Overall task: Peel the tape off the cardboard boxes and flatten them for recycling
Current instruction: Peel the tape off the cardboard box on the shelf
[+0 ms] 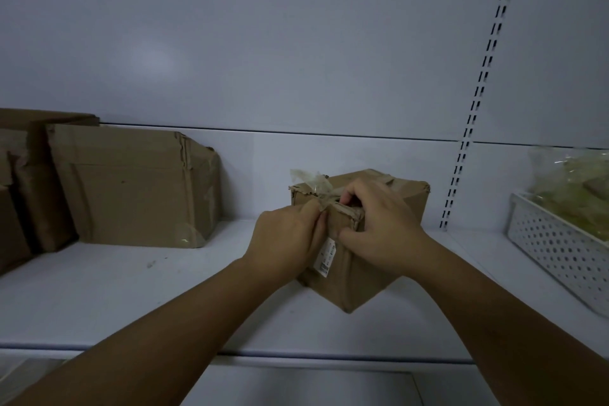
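Small cardboard box [379,260] sits corner-on to me on the white shelf [131,290]. My left hand [286,237] pinches the tape strip [324,204] at the near top edge, and my right hand [385,224] grips the lid edge just beside it. The tape runs away from the pinch, so I'd peel backward. Count: this box, a bigger box [131,188], at least one more far left, and one basket [560,250].

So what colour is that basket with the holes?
White: the basket shows best in the head view.
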### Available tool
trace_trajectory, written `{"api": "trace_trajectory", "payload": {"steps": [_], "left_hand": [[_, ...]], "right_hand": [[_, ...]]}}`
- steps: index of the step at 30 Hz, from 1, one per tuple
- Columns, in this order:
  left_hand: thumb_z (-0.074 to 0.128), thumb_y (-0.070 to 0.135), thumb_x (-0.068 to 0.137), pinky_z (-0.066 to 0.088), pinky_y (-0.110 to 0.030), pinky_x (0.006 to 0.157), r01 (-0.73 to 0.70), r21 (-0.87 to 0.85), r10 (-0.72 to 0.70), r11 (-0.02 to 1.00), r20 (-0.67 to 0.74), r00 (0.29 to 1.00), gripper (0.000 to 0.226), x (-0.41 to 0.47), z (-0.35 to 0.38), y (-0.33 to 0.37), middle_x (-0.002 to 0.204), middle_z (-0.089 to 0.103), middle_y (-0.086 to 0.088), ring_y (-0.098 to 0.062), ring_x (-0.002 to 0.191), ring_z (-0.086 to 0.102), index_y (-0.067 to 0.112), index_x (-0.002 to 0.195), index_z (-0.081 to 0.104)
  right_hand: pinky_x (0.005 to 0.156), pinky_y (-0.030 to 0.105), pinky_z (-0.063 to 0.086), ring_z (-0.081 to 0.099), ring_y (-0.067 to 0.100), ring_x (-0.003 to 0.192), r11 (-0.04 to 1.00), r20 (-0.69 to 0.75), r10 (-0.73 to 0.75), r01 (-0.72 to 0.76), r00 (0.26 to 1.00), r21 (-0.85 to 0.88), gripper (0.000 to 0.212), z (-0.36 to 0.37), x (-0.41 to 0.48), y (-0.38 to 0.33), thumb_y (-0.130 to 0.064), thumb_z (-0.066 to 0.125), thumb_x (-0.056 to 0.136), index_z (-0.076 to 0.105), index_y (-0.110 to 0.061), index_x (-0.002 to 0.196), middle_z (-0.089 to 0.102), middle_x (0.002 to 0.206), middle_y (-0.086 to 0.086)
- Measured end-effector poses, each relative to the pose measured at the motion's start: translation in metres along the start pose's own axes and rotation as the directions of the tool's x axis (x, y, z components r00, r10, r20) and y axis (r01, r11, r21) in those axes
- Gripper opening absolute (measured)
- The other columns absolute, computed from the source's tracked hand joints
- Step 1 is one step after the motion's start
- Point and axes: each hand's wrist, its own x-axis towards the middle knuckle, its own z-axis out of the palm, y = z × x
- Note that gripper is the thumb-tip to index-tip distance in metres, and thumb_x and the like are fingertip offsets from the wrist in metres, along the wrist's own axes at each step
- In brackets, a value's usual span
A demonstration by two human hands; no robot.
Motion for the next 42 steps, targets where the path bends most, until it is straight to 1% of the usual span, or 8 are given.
{"api": "trace_trajectory", "payload": {"steps": [6,11,14,19,24,31,37,42], "left_hand": [[0.04,0.027,0.091,0.026,-0.026,0.05,-0.095,-0.017,0.097,0.995,0.153,0.983,0.03,0.015,-0.007,-0.015,0.054,0.052,-0.001,-0.015,0.044,0.036,0.011,0.07,0.055],[0.048,0.021,0.09,0.019,-0.017,0.047,-0.216,-0.068,0.223,0.974,0.45,0.865,0.026,0.039,-0.027,-0.024,0.052,0.029,0.011,-0.007,0.044,0.03,0.02,0.065,0.038],[0.045,0.021,0.09,0.041,-0.028,0.053,-0.046,-0.169,0.135,0.985,0.567,0.813,0.024,0.046,-0.036,-0.028,0.06,0.054,-0.003,-0.016,0.053,0.049,0.012,0.068,0.052],[0.042,0.037,0.094,0.054,-0.039,0.066,0.296,-0.517,-0.179,0.803,0.264,0.948,0.035,0.021,-0.04,-0.04,0.065,0.064,-0.001,-0.014,0.062,0.062,0.014,0.072,0.058],[0.04,0.072,0.078,0.041,-0.029,0.05,0.296,-0.196,-0.228,0.935,0.306,0.924,0.052,-0.017,-0.006,-0.023,0.059,0.057,0.006,-0.012,0.055,0.054,0.021,0.073,0.052],[0.036,0.039,0.095,0.028,-0.027,0.053,-0.086,0.021,0.075,0.996,0.314,0.947,0.025,-0.01,-0.01,-0.029,0.072,0.057,0.003,-0.02,0.063,0.052,0.021,0.086,0.05],[0.041,0.031,0.094,0.032,-0.024,0.056,-0.316,0.136,0.123,0.939,0.726,0.676,0.014,0.053,-0.054,-0.033,0.074,0.056,0.009,-0.01,0.063,0.047,0.03,0.093,0.055],[0.055,0.036,0.088,0.041,-0.017,0.052,-0.123,0.075,-0.009,0.99,0.885,0.466,0.023,0.112,-0.09,-0.021,0.06,0.064,0.005,-0.005,0.051,0.061,0.021,0.07,0.057]], "right_hand": [[0.071,0.028,0.03,0.041,0.009,0.089,1.0,0.02,0.01,-0.01,1.0,0.016,0.026,-0.002,0.0,0.0,-0.036,0.059,0.069,0.04,-0.036,0.086,0.04,0.086,-0.026],[0.067,0.028,0.034,0.046,0.009,0.085,0.995,0.041,0.043,-0.046,0.998,0.083,0.021,-0.006,0.002,-0.002,-0.03,0.064,0.07,0.044,-0.034,0.076,0.049,0.085,-0.015],[0.066,0.029,0.037,0.049,0.01,0.083,0.992,0.036,0.055,-0.059,0.998,0.112,0.019,-0.006,0.003,-0.002,-0.024,0.067,0.068,0.05,-0.029,0.076,0.053,0.084,-0.011],[0.067,0.032,0.044,0.049,0.008,0.08,0.991,-0.017,0.067,-0.064,0.998,0.116,0.017,-0.003,0.004,-0.003,-0.025,0.067,0.066,0.053,-0.026,0.075,0.054,0.081,-0.012],[0.07,0.035,0.046,0.049,0.008,0.081,0.995,-0.034,0.049,-0.046,0.998,0.093,0.02,-0.002,0.005,-0.002,-0.03,0.07,0.068,0.051,-0.029,0.074,0.053,0.082,-0.013],[0.064,0.031,0.043,0.05,0.007,0.077,0.993,-0.104,0.048,-0.036,0.993,0.113,0.028,0.0,0.002,-0.005,-0.049,0.067,0.064,0.054,-0.024,0.071,0.055,0.078,-0.011],[0.059,0.025,0.039,0.048,0.002,0.073,0.995,-0.142,0.063,-0.052,0.988,0.081,0.024,0.007,0.004,-0.003,-0.032,0.072,0.07,0.049,-0.026,0.064,0.053,0.075,-0.014],[0.057,0.02,0.038,0.048,0.0,0.069,0.998,-0.145,0.059,-0.054,0.988,0.042,0.024,0.006,0.004,-0.005,-0.032,0.071,0.072,0.05,-0.03,0.063,0.052,0.073,-0.017]]}}
